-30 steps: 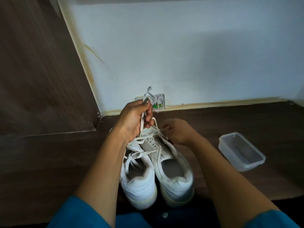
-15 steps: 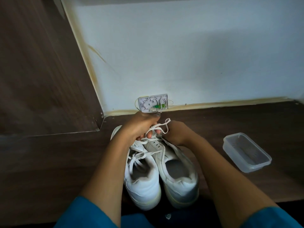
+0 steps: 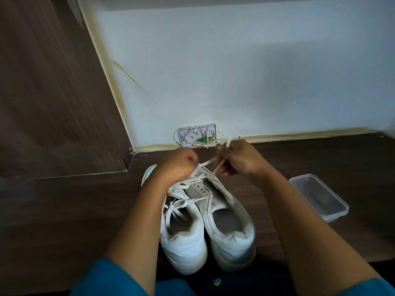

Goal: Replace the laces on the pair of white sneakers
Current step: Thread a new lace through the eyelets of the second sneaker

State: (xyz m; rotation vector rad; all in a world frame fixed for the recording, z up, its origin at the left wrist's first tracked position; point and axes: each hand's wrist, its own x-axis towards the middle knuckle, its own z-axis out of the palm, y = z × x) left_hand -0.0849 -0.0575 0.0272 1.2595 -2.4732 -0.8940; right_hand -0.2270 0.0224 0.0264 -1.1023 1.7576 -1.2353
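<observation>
The job looks to be only partly done, and that is a judgement. To the left of the hands, partly under the left forearm, the low-cut white leather sneaker on the left (image 3: 183, 240) carries a slack white lace (image 3: 175, 205) crossing its tongue in loose loops, neither tightened nor tied. Whether that lace is old or new cannot be told. The left hand (image 3: 176, 165), blurred, has its fingers curled, seemingly gripping one end of a flat white lace (image 3: 208, 162) that crosses over itself in the gap between the hands. The right hand (image 3: 240, 161) pinches the other strand, with a short tip sticking up above its fingers. Below both hands, the second white sneaker (image 3: 233, 221) stands heel toward the person, touching its partner. Its upper eyelet row (image 3: 197, 186) shows bare, so most of its lacing appears left to do. Both shoes look scuffed and greyish, with yellowed soles. Well to the right of the right hand, a clear rectangular plastic container (image 3: 335, 216) sits on the dark wood-grain surface (image 3: 64, 210).
</observation>
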